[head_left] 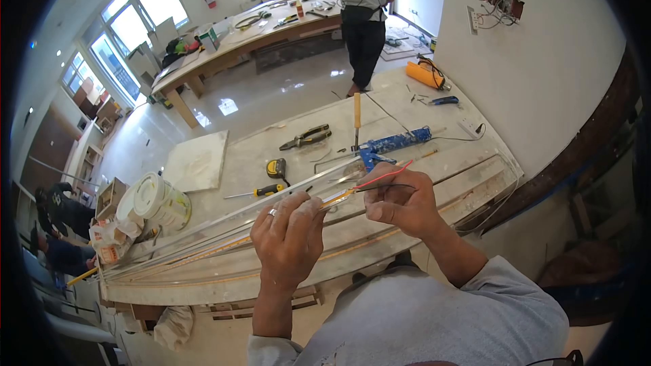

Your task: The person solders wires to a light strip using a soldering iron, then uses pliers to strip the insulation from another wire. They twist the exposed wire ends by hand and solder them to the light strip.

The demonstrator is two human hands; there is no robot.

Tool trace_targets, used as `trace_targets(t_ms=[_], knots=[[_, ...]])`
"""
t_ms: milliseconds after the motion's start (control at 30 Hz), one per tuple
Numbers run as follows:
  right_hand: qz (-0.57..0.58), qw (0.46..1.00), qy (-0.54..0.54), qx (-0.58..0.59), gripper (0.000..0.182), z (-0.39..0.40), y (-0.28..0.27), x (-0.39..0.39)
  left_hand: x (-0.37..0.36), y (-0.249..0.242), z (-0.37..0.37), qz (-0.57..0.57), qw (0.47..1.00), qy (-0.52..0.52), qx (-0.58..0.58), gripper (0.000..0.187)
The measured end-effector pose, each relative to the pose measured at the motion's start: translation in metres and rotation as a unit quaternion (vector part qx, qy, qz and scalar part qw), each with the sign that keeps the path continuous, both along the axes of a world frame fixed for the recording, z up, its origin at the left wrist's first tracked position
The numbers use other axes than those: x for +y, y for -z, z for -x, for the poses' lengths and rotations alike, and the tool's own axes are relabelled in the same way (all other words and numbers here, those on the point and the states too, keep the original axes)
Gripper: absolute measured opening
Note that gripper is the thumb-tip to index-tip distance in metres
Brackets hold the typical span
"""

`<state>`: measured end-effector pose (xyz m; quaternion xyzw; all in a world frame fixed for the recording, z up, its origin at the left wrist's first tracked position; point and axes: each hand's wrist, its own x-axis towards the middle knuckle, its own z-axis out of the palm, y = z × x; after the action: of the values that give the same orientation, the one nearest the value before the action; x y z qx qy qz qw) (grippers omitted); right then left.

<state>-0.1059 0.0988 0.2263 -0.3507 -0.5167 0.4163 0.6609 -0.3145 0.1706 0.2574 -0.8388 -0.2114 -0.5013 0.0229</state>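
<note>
My left hand (288, 234), a ring on one finger, is closed around a thin metal channel with a yellowish LED strip (337, 197) in it. Just past its fingertips, a red wire (385, 175) and a black wire (400, 186) come off the strip's end. My right hand (405, 205) pinches these wires, its fingers curled and partly hiding them. Beneath both hands, several long thin metal profiles (203, 247) run along the worktable (254, 151). A blue caulking gun (400, 141) lies just beyond my right hand.
Pliers (306, 137), a tape measure (276, 169), a screwdriver (268, 190), a utility knife (444, 100) and an orange tool (425, 75) lie on the table. A white bucket (163, 201) stands left. Another person (364, 20) is beyond the table, near a second workbench (224, 51).
</note>
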Motion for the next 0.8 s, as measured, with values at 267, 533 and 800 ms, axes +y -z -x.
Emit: trace_targets(t_ms=[267, 533, 800], knots=[[-0.013, 0.998, 0.056, 0.016, 0.019, 0.017, -0.015, 0.003, -0.002, 0.002, -0.002, 0.012, 1.000, 0.005, 0.011, 0.028], [-0.018, 0.996, 0.084, 0.010, 0.011, 0.024, -0.012, 0.004, -0.001, 0.002, -0.004, 0.006, 1.000, 0.012, 0.010, 0.027], [0.033, 0.994, 0.087, 0.051, 0.012, 0.022, -0.004, 0.012, 0.009, 0.001, -0.006, 0.021, 0.999, 0.029, 0.009, 0.025]])
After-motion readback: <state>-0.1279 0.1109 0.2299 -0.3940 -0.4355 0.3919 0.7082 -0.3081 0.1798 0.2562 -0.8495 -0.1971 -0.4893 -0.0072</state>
